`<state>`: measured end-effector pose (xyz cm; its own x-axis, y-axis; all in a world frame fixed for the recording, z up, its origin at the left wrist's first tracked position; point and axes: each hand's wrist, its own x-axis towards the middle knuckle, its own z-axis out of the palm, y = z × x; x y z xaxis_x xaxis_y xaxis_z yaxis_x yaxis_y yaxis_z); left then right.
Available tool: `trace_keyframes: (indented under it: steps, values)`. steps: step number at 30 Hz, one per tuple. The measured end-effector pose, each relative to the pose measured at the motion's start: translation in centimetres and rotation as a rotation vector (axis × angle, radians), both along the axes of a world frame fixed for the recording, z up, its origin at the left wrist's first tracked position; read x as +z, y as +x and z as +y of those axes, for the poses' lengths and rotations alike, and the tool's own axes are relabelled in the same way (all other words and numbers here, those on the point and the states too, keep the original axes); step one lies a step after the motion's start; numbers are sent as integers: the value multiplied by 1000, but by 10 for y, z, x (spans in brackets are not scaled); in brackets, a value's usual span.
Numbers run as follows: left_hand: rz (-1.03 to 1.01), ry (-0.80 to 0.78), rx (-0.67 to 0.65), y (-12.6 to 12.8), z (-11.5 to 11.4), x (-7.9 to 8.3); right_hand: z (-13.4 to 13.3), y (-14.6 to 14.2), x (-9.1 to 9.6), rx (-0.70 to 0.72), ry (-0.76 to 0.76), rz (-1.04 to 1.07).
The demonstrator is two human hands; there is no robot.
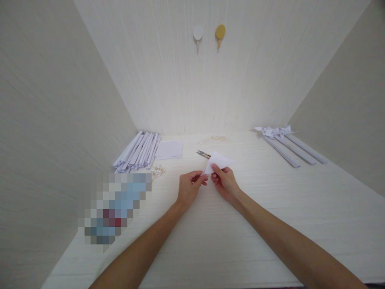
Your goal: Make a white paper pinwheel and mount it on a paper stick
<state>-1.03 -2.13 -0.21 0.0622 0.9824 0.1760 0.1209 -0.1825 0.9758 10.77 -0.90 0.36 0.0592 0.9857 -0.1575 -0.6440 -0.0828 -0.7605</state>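
Between my hands is a small white piece of paper (220, 160), held just above the table and looking partly folded, with a pointed corner towards the right. My left hand (191, 186) pinches its lower left corner between thumb and fingers. Closed on its lower edge is my right hand (225, 182), the thumb lying on the paper's face. Right behind the paper lies a pair of thread snips (203, 153), blades towards the left; the paper covers their other end.
At the back left lie a bundle of rolled paper sticks (140, 150), a stack of paper sheets (169, 149) and small pale bits (157, 171). Pinwheel-like paper shapes on sticks (282, 150) lie back right. A blurred-out object (120, 204) is at left. Two hooks (220, 32) hang on the wall.
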Motion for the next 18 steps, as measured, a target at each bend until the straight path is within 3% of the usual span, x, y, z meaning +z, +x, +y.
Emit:
trace_keyframes:
  steps: [8, 13, 18]
  values:
    - [25, 21, 58, 1, -2, 4, -3, -2, -3, 87, 53, -76]
    - [54, 31, 81, 1, -3, 5, -3, -4, -3, 17, 51, -141]
    - [25, 6, 18, 2, -2, 5, -3, -5, -2, -36, 38, -108]
